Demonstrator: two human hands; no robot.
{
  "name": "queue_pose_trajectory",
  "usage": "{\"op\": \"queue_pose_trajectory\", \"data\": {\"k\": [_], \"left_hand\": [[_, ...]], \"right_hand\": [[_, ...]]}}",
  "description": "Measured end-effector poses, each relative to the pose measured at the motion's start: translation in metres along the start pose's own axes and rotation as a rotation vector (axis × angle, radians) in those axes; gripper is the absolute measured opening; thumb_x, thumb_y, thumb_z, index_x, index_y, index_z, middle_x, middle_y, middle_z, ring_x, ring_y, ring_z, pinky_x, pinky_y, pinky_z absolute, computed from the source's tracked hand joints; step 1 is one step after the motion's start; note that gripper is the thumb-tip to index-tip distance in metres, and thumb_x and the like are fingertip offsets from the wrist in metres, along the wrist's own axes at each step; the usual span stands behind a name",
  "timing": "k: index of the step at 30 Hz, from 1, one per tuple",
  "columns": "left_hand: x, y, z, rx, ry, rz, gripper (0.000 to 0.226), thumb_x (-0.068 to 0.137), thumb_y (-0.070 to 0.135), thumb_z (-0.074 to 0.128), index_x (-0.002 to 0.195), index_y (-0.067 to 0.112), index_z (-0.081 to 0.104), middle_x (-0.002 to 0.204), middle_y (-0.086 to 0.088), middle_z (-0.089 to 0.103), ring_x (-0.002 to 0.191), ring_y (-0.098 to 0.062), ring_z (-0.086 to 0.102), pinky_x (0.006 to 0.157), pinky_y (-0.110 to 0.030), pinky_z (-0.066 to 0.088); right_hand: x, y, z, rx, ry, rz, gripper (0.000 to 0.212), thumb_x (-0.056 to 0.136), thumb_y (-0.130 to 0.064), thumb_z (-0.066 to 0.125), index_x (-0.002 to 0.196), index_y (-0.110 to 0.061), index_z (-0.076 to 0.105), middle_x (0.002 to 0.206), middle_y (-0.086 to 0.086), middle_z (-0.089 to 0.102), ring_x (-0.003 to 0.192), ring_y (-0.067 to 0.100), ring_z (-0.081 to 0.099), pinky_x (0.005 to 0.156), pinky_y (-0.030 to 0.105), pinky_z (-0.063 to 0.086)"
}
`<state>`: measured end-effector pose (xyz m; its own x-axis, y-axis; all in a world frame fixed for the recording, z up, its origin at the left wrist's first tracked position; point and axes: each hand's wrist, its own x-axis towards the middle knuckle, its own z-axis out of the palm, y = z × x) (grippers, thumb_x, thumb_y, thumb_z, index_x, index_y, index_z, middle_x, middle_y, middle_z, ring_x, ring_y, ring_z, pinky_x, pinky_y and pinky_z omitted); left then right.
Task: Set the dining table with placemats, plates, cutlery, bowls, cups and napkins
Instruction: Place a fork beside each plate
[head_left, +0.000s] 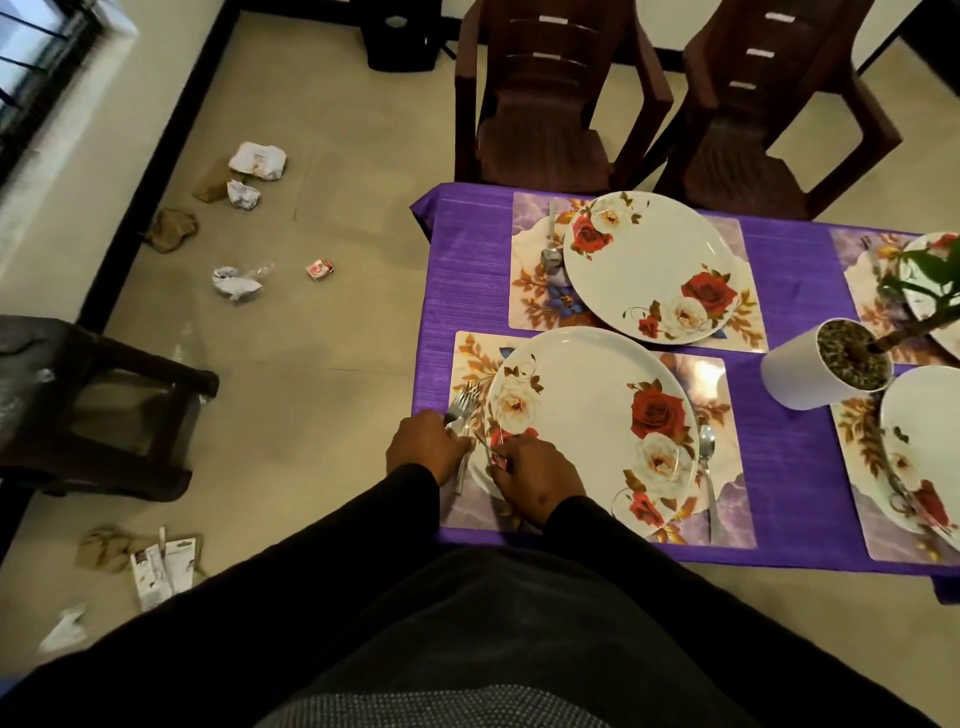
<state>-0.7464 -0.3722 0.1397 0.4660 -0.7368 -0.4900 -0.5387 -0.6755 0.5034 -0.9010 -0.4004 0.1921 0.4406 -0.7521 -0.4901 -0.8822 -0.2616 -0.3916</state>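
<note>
Forks (461, 402) — a small bunch, steel, tines pointing away from the person, fanned over the near-left mat (470, 364); handles run back under the left hand (427, 448), whose grip is clamped on them.

Right hand (535, 480) — knuckles up, fingers curled at the near rim of the near plate (592, 431), pinching a thin item with a red patch; what it is cannot be told. The two hands sit just beside each other, both in black sleeves reaching in from the bottom of the view.

Near plate — white, round, red and white roses on the rim, lying on the near-left mat at the counter (795, 415) edge.

Spoon (707, 467) — steel, bowl away from the person, on the mat just right of the near plate.

Far plate (649, 267) — same pattern, on a second floral mat; a second spoon (550, 244) lies at its left.

Cloth — purple, covering the counter.

Pot (810, 374) — white, tilted in view, holding a green plant, between the mats at right; two more plates, partly cut off by the frame, lie beyond it.

Chairs (545, 98) — two, dark brown, at the far side.

Floor — crumpled paper scraps (257, 161) scattered at left.
</note>
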Motion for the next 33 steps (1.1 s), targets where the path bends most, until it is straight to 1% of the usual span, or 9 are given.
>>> {"op": "queue_pose_trajectory", "data": {"k": [4, 7, 9, 12, 16, 20, 26, 30, 33], "left_hand": [[-0.004, 0.001, 0.003, 0.004, 0.005, 0.014, 0.04, 0.093, 0.041, 0.068, 0.123, 0.015, 0.064, 0.115, -0.005, 0.07, 0.093, -0.022, 0.067, 0.086, -0.033, 0.054], [-0.007, 0.0, 0.005, -0.03, -0.007, 0.012, 0.037, 0.093, 0.043, 0.068, 0.118, 0.015, 0.065, 0.108, -0.005, 0.071, 0.088, -0.021, 0.067, 0.085, -0.036, 0.058], [-0.007, -0.003, 0.007, -0.063, -0.01, 0.007, 0.035, 0.093, 0.042, 0.068, 0.116, 0.016, 0.066, 0.105, -0.004, 0.071, 0.085, -0.02, 0.066, 0.083, -0.036, 0.058], [-0.007, -0.006, 0.007, -0.12, -0.02, 0.018, 0.029, 0.095, 0.034, 0.066, 0.114, 0.013, 0.067, 0.102, -0.004, 0.07, 0.082, -0.017, 0.063, 0.078, -0.029, 0.053], [-0.008, -0.01, 0.008, -0.157, -0.031, 0.025, 0.022, 0.095, 0.027, 0.067, 0.104, 0.007, 0.067, 0.089, -0.001, 0.064, 0.076, -0.014, 0.059, 0.07, -0.025, 0.046], [-0.008, -0.013, 0.011, -0.187, -0.036, 0.023, 0.021, 0.096, 0.028, 0.065, 0.105, 0.009, 0.068, 0.094, -0.004, 0.069, 0.08, -0.017, 0.063, 0.072, -0.026, 0.047], [-0.008, -0.016, 0.013, -0.204, -0.023, 0.037, 0.021, 0.096, 0.029, 0.066, 0.105, 0.01, 0.069, 0.097, -0.005, 0.071, 0.082, -0.017, 0.064, 0.072, -0.026, 0.047], [-0.009, -0.014, 0.014, -0.19, -0.018, 0.046, 0.025, 0.098, 0.029, 0.063, 0.114, 0.01, 0.067, 0.104, -0.006, 0.071, 0.086, -0.017, 0.063, 0.077, -0.028, 0.048], [-0.01, -0.014, 0.015, -0.169, -0.003, 0.049, 0.024, 0.098, 0.029, 0.063, 0.114, 0.012, 0.068, 0.105, -0.004, 0.071, 0.085, -0.016, 0.063, 0.077, -0.028, 0.047]], "right_hand": [[-0.001, 0.002, 0.003, -0.053, -0.016, -0.018, 0.028, 0.1, -0.038, 0.052, 0.119, -0.023, 0.066, 0.119, 0.002, 0.067, 0.099, 0.021, 0.064, 0.089, 0.029, 0.049], [-0.002, 0.002, 0.004, -0.082, -0.006, -0.026, 0.025, 0.1, -0.036, 0.053, 0.118, -0.023, 0.065, 0.117, 0.002, 0.068, 0.097, 0.02, 0.064, 0.088, 0.028, 0.05], [-0.002, 0.003, 0.004, -0.092, -0.003, -0.035, 0.024, 0.099, -0.036, 0.056, 0.117, -0.024, 0.065, 0.116, 0.001, 0.068, 0.096, 0.02, 0.065, 0.088, 0.029, 0.052], [-0.003, 0.003, 0.005, -0.109, -0.02, -0.043, 0.026, 0.096, -0.034, 0.062, 0.12, -0.025, 0.063, 0.118, 0.001, 0.068, 0.099, 0.022, 0.065, 0.088, 0.031, 0.052], [-0.006, 0.008, 0.008, -0.143, -0.064, -0.041, 0.032, 0.097, -0.03, 0.058, 0.128, -0.024, 0.057, 0.118, 0.007, 0.068, 0.101, 0.027, 0.066, 0.087, 0.034, 0.053], [-0.007, 0.012, 0.009, -0.12, -0.088, -0.043, 0.028, 0.098, -0.03, 0.055, 0.124, -0.023, 0.06, 0.113, 0.01, 0.069, 0.097, 0.029, 0.065, 0.086, 0.036, 0.054], [-0.008, 0.016, 0.014, -0.095, -0.093, -0.055, 0.036, 0.099, -0.033, 0.052, 0.134, -0.024, 0.056, 0.118, 0.01, 0.068, 0.1, 0.029, 0.064, 0.078, 0.027, 0.044], [-0.009, 0.018, 0.019, -0.066, -0.091, -0.029, 0.037, 0.098, -0.035, 0.053, 0.133, -0.025, 0.056, 0.116, 0.01, 0.068, 0.098, 0.029, 0.065, 0.081, 0.031, 0.05], [-0.008, 0.018, 0.021, -0.043, -0.088, -0.01, 0.034, 0.099, -0.035, 0.053, 0.13, -0.023, 0.06, 0.115, 0.009, 0.07, 0.097, 0.028, 0.065, 0.084, 0.03, 0.05]]}}
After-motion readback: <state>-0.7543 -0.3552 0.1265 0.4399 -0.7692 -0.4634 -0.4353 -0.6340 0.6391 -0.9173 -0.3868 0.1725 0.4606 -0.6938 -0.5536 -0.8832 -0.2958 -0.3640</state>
